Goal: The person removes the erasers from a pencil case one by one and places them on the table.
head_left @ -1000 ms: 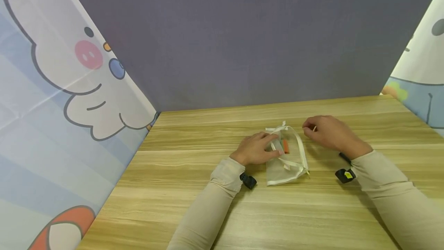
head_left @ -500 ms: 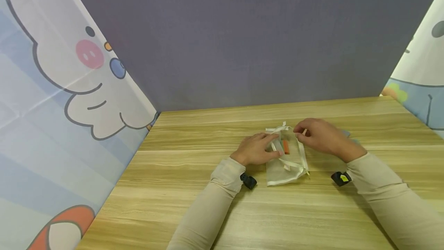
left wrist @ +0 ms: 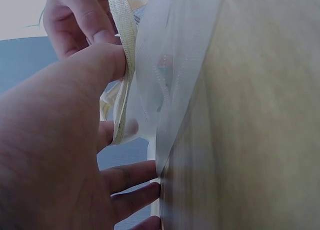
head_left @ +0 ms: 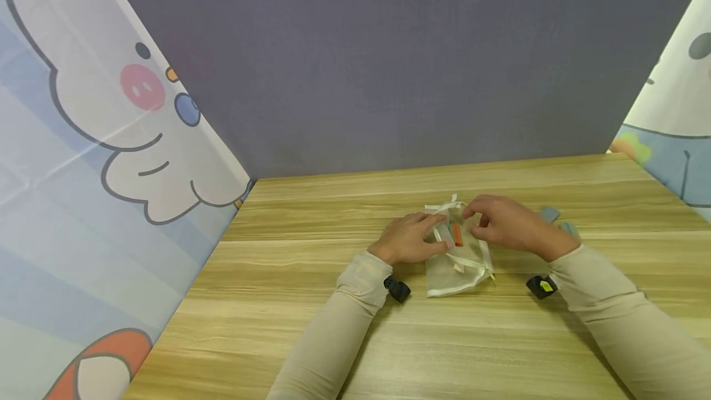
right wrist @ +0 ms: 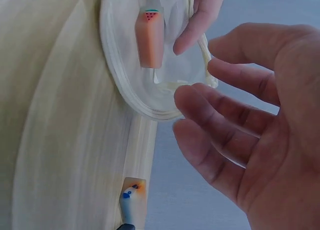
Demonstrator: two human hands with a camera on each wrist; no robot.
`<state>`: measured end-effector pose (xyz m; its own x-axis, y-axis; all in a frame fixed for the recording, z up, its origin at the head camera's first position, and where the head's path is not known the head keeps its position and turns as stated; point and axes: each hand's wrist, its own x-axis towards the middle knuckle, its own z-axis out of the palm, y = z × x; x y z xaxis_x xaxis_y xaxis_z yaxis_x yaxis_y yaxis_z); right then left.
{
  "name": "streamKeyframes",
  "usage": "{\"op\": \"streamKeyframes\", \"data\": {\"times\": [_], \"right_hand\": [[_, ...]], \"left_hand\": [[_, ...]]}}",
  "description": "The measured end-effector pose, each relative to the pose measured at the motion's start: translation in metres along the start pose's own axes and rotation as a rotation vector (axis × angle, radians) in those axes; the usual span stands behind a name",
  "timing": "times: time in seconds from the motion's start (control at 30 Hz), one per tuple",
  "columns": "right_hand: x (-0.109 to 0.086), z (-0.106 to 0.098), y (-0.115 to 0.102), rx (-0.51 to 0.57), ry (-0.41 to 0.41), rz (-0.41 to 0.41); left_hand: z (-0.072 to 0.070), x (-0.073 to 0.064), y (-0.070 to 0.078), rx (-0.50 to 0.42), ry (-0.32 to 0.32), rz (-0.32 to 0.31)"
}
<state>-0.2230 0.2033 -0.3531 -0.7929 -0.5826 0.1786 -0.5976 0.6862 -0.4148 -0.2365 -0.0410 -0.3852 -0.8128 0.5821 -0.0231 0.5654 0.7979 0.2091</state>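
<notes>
A see-through mesh zipper pouch [head_left: 444, 283] with cream edging lies on the table, its mouth spread apart. Inside shows a small orange block [right wrist: 150, 39] with a watermelon print at one end. My left hand [head_left: 410, 238] rests at the pouch's left side, thumb and index finger apart at the mouth's edging. In the left wrist view, the thumb touches the zipper band [left wrist: 120, 109]. Over the pouch's right rim hangs my right hand [head_left: 502, 222], fingers loosely bent and apart, with nothing between them.
Two small blue-grey pieces [head_left: 549, 213] lie on the wooden table [head_left: 311, 221] beyond the right wrist. In the right wrist view, a small block [right wrist: 132, 202] bears a blue and orange print. A grey panel [head_left: 389, 66] stands at the back.
My right hand has come left from beside the pouch to over its rim, and its thumb and finger have parted. The blue-grey pieces have come into view. The left hand stays still.
</notes>
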Motion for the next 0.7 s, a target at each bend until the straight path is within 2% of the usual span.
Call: {"op": "streamKeyframes", "data": {"times": [0.5, 0.7], "right_hand": [[0.004, 0.013, -0.002, 0.004, -0.085, -0.017], [0.004, 0.018, -0.004, -0.009, -0.077, -0.076]], "left_hand": [[0.000, 0.000, -0.002, 0.014, -0.008, -0.007], [0.000, 0.000, -0.002, 0.012, -0.010, -0.007]]}}
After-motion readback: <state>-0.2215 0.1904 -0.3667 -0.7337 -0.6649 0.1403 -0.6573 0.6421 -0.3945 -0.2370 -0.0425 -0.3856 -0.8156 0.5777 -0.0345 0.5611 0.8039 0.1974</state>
